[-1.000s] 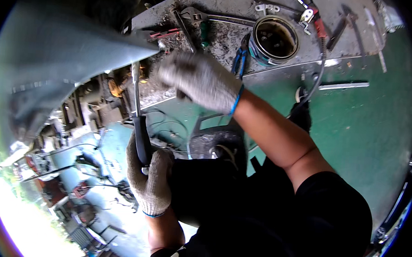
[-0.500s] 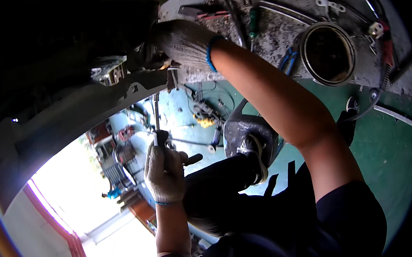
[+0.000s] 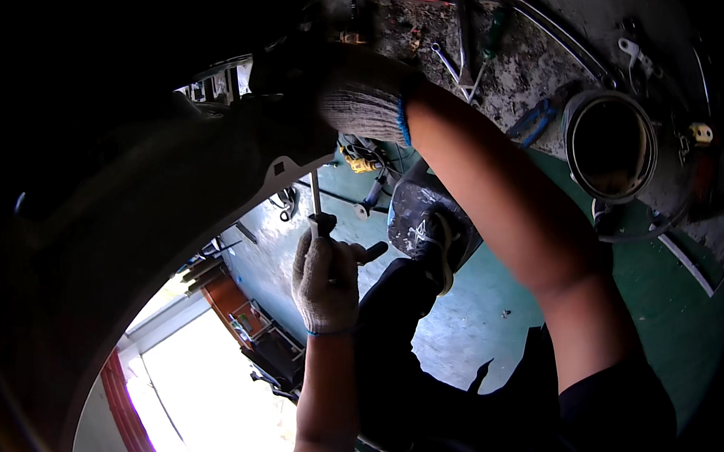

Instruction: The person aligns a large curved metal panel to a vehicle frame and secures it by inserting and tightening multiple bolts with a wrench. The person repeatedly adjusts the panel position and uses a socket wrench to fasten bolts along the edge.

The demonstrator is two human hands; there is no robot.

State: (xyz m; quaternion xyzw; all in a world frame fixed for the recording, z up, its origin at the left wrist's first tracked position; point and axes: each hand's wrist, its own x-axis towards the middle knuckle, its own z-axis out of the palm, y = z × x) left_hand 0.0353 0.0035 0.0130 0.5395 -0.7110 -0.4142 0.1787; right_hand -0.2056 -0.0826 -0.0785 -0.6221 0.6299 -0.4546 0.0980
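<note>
My left hand (image 3: 327,284), in a knitted white glove, is closed around a ratchet wrench (image 3: 372,252) with a dark handle. From its head a slim metal extension (image 3: 315,194) points up to the lower edge of a dark curved panel (image 3: 271,184) with a small notched tab. Where the extension's tip ends is hidden at that edge. My right hand (image 3: 366,107), gloved with a blue cuff, reaches in above the panel. Its fingers vanish in deep shadow, so what they touch cannot be seen.
On the worktop right of my right hand lie a combination wrench (image 3: 446,61), a green-handled screwdriver (image 3: 494,35) and blue-handled pliers (image 3: 534,122). A round open can (image 3: 570,150) stands near its edge. Below are a dark stool (image 3: 405,204) under my foot and a yellow power tool (image 3: 361,164).
The whole view has shifted. Both hands appear farther right in the picture, my left hand with the ratchet wrench also higher. My right hand remains reaching into the shadow.
</note>
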